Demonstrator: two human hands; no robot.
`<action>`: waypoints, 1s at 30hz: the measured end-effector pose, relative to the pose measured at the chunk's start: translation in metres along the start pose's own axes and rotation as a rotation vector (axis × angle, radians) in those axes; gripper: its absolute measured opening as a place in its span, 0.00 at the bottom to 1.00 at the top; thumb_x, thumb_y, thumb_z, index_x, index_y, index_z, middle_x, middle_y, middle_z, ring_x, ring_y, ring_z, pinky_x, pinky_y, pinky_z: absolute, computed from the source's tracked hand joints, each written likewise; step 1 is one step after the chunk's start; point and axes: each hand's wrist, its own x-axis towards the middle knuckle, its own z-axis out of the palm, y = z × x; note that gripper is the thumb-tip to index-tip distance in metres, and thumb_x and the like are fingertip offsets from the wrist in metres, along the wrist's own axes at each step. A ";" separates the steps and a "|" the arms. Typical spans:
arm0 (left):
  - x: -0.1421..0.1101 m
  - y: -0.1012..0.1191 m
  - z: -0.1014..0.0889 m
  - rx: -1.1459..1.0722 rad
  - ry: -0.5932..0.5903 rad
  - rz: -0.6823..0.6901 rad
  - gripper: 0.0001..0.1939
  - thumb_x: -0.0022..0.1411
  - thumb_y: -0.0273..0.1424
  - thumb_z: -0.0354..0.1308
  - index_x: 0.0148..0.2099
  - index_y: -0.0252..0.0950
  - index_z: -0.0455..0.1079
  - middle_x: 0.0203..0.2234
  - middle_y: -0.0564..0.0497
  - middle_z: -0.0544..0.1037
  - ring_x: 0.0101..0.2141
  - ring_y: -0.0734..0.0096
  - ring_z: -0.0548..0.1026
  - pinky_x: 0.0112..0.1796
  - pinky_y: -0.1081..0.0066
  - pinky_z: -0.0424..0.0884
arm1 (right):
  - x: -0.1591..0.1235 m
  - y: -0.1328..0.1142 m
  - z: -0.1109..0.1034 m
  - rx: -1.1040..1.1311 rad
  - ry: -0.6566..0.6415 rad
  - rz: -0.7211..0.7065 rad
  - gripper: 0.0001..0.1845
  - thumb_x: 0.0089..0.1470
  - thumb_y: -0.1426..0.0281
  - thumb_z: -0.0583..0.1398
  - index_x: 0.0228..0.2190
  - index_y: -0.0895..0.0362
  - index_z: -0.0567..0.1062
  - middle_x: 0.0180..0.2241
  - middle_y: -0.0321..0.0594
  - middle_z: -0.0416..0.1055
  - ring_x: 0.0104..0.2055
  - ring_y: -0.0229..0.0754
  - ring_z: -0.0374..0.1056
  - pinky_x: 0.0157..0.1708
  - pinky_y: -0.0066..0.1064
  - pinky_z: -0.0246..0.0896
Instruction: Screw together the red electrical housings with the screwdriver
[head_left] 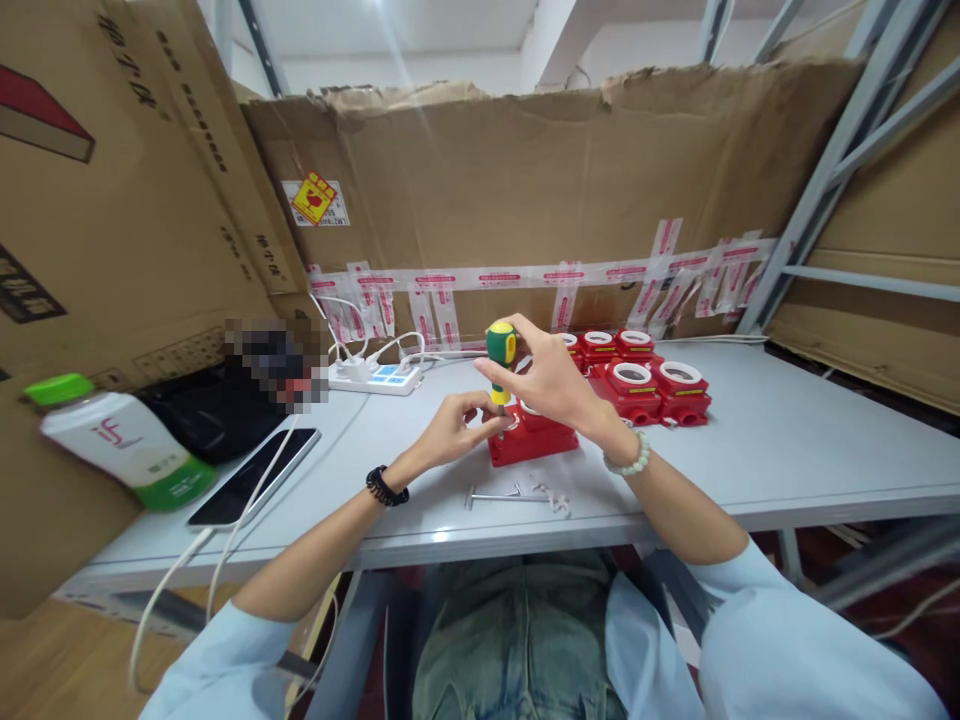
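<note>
A screwdriver (501, 345) with a green and yellow handle stands nearly upright over a red box (536, 446). My right hand (551, 375) is closed round its handle, thumb on the near side. Low beside the shaft, my left hand (457, 428) has its fingers pinched together at the left end of the box; what they hold, if anything, is too small to make out. The tip of the screwdriver is hidden by my fingers. In front of the box lie a thin metal T-shaped rod (502, 497) and a small heap of white bits (555, 500).
Several red boxes with round white rings (634, 375) are grouped at the back right. A white power strip (379, 377) with cables lies at the back left. Nearer on the left are a phone (259, 480) and a bottle (124, 440). Cardboard (487, 190) walls the table's back.
</note>
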 end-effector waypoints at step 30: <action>-0.021 0.014 -0.010 0.085 -0.427 0.088 0.11 0.60 0.38 0.61 0.36 0.34 0.78 0.30 0.48 0.82 0.29 0.73 0.76 0.33 0.75 0.67 | 0.005 0.004 -0.022 0.102 0.390 -0.079 0.16 0.51 0.55 0.62 0.32 0.54 0.69 0.24 0.33 0.66 0.23 0.34 0.62 0.23 0.28 0.58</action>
